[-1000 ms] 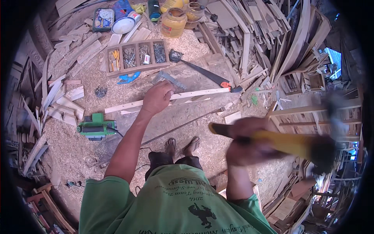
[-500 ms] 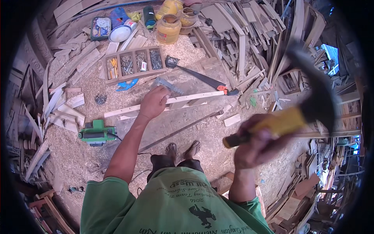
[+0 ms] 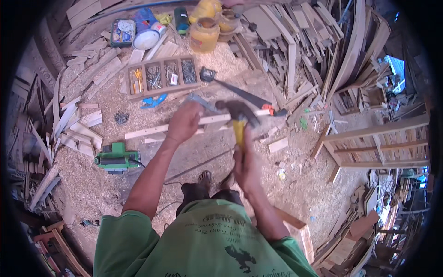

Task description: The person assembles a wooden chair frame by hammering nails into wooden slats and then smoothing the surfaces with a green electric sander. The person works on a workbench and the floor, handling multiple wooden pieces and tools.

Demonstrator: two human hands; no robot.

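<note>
My right hand (image 3: 245,168) grips the yellow handle of a claw hammer (image 3: 237,113), whose dark head is slightly smeared by motion over a pale wood strip (image 3: 152,131). Whether the head touches the strip I cannot tell. Just left of it, my left hand (image 3: 184,121) rests at the strip with its fingers closed; anything pinched in them is hidden. Beyond that hand lies a metal square (image 3: 203,102). A handsaw (image 3: 244,94) with a black blade and an orange part on its handle lies beyond the strip.
A wooden compartment box (image 3: 163,91) of nails and pencils sits beyond my left hand, a blue curved tool (image 3: 153,101) beside it. The green electric planer (image 3: 117,158) lies at the left. Scrap wood piles (image 3: 300,27), yellow jars (image 3: 204,36) and a wooden frame (image 3: 378,143) surround the work spot.
My right hand has swung the hammer from raised at the right down and leftward to the strip. The left hand stays in nearly the same place by the strip.
</note>
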